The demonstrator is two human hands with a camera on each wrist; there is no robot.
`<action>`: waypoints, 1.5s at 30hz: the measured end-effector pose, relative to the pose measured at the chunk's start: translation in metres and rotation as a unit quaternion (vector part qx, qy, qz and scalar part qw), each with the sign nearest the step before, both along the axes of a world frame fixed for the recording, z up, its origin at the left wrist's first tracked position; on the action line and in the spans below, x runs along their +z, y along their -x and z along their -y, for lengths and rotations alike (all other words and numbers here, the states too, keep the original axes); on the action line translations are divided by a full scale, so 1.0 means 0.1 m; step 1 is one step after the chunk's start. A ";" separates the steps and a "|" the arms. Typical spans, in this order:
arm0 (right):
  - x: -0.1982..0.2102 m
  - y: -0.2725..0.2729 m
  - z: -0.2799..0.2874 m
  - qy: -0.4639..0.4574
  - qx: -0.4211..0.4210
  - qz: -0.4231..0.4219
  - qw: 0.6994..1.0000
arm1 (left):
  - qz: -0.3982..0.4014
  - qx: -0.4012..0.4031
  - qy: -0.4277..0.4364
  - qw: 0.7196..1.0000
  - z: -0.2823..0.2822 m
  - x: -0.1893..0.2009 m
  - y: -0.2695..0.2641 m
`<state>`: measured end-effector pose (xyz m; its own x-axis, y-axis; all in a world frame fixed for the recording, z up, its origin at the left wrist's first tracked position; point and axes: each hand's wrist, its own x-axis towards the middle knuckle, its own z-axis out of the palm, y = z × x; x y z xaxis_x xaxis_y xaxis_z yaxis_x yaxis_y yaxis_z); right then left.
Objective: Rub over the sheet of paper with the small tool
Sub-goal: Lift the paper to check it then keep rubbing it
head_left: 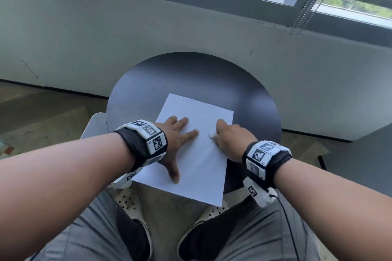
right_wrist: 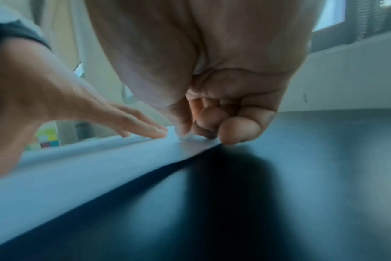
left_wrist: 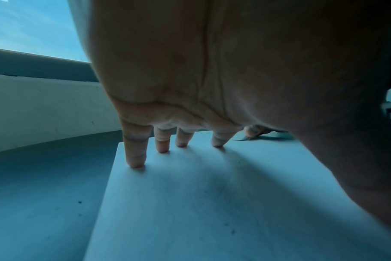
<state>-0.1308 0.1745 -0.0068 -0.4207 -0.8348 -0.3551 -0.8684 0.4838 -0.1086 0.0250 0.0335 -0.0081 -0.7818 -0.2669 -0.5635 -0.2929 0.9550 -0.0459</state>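
A white sheet of paper (head_left: 197,154) lies on a small round dark table (head_left: 191,78), its near corner hanging over the table's front edge. My left hand (head_left: 178,140) lies flat on the sheet's left half with straight, spread fingers (left_wrist: 135,155) pressing it down. My right hand (head_left: 229,135) is curled over the sheet's right side and pinches a small white tool (right_wrist: 186,136) against the paper (right_wrist: 78,167). Only a sliver of the tool (head_left: 212,134) shows under the fingers. A faint dark mark sits on the sheet beside it.
A low grey wall (head_left: 148,38) with a window above stands just behind the table. Bead chains (head_left: 307,6) hang at the right. My knees and shoes (head_left: 131,203) are below the table's front edge. Wooden floor (head_left: 42,116) lies to the left.
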 end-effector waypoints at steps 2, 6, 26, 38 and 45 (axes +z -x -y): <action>0.00 -0.19 -0.03 0.000 0.042 0.012 0.999 | -0.008 0.004 0.000 1.000 -0.01 -0.01 0.00; 0.06 -0.44 -0.09 -0.044 0.156 0.056 0.985 | -0.024 0.006 0.015 1.000 -0.06 -0.09 -0.01; 0.00 -0.55 -0.37 0.012 0.139 0.070 0.988 | -0.021 0.016 0.012 1.000 -0.14 -0.06 0.02; 0.03 -0.01 -0.17 0.018 -0.084 0.042 0.995 | -0.024 -0.019 0.009 1.000 -0.03 -0.07 -0.07; -0.02 -0.83 -0.31 0.012 0.180 0.066 0.981 | -0.013 -0.024 0.005 1.000 0.00 -0.10 -0.11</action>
